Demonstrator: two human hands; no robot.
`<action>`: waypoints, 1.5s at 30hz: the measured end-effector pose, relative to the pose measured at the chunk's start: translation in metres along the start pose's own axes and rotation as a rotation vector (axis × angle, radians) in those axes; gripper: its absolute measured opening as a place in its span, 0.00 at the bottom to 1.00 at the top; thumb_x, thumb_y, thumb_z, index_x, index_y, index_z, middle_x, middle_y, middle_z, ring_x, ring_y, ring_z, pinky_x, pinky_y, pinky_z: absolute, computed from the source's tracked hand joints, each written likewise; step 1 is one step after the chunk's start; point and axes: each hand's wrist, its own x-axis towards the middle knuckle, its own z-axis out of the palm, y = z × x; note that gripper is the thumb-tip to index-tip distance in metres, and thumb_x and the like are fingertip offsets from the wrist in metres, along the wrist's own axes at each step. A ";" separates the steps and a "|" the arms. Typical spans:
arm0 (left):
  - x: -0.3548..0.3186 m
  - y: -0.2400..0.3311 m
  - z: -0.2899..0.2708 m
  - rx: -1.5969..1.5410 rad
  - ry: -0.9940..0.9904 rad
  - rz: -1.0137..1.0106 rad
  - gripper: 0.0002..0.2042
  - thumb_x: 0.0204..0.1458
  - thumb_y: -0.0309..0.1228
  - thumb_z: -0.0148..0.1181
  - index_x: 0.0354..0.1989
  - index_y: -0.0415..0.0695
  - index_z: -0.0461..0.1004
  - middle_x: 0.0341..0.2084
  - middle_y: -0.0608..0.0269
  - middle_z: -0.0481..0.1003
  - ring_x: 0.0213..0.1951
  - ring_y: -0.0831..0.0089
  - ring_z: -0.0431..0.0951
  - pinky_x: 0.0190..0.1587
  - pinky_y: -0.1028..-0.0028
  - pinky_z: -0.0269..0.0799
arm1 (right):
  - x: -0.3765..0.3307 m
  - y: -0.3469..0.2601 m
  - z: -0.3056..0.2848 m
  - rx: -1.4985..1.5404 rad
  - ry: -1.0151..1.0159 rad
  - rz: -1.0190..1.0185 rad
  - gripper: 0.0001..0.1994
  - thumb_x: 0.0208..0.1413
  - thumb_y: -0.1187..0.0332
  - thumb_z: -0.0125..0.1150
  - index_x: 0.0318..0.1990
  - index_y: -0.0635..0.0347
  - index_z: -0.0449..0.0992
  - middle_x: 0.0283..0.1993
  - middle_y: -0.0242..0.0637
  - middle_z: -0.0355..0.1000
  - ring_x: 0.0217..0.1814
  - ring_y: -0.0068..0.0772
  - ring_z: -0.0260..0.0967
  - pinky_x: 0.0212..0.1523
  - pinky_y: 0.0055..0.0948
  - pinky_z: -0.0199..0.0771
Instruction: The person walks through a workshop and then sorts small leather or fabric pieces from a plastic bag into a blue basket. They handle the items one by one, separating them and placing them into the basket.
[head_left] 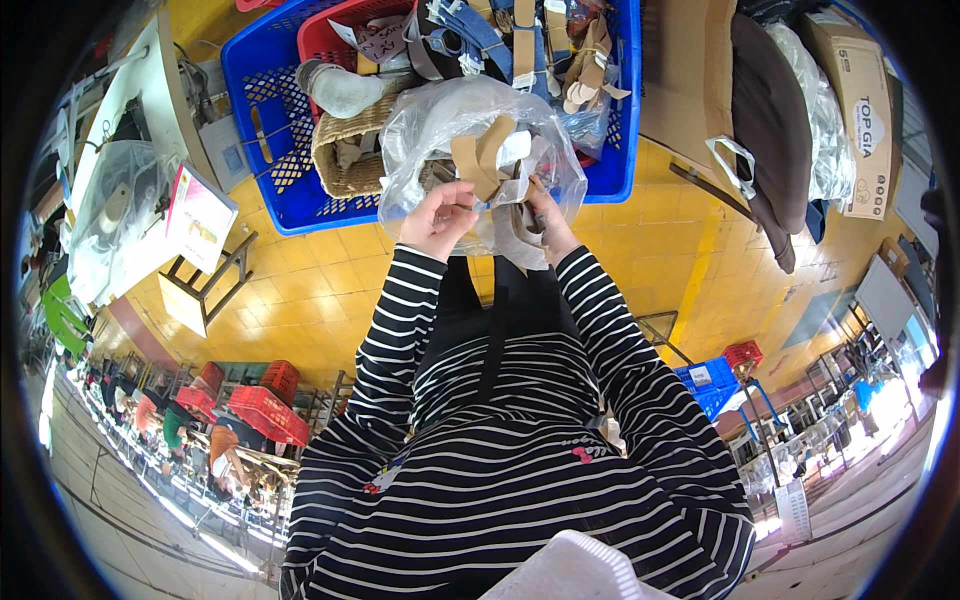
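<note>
Clear plastic bag (pixel 440 120) in both hands' (pixel 438 218) (pixel 545 212) grip hides the wicker basket (pixel 350 150) inside the blue crate (pixel 255 95).

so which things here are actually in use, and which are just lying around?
In use:
left hand
right hand
clear plastic bag
tan straps

Lying about:
blue crate
wicker basket
cardboard box
red crates

Yellow tiled floor (pixel 300 300), blue plastic crate (pixel 260 110), wicker basket (pixel 350 150), cardboard boxes (pixel 860 110), red crates (pixel 265 410), bright daylight
</note>
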 end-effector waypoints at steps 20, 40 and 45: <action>0.058 -0.005 0.007 -0.225 0.136 -0.125 0.09 0.50 0.29 0.65 0.36 0.38 0.76 0.29 0.69 0.76 0.32 0.83 0.74 0.37 0.82 0.69 | -0.025 0.032 -0.020 0.131 -0.264 0.090 0.16 0.63 0.63 0.47 0.56 0.53 0.67 0.47 0.32 0.71 0.44 0.25 0.72 0.43 0.27 0.74; 0.030 0.028 0.003 0.203 -0.053 0.202 0.10 0.54 0.24 0.56 0.44 0.40 0.74 0.37 0.63 0.78 0.42 0.76 0.76 0.47 0.76 0.69 | -0.083 0.002 0.042 0.054 0.055 0.123 0.30 0.56 0.71 0.52 0.66 0.51 0.50 0.47 0.33 0.68 0.41 0.24 0.70 0.40 0.23 0.72; 0.059 0.001 0.024 0.431 -0.462 0.243 0.12 0.56 0.26 0.52 0.47 0.46 0.76 0.45 0.63 0.77 0.49 0.68 0.75 0.53 0.74 0.67 | -0.092 0.006 0.047 0.076 0.111 0.127 0.30 0.56 0.72 0.52 0.65 0.52 0.50 0.50 0.36 0.67 0.44 0.27 0.70 0.43 0.27 0.72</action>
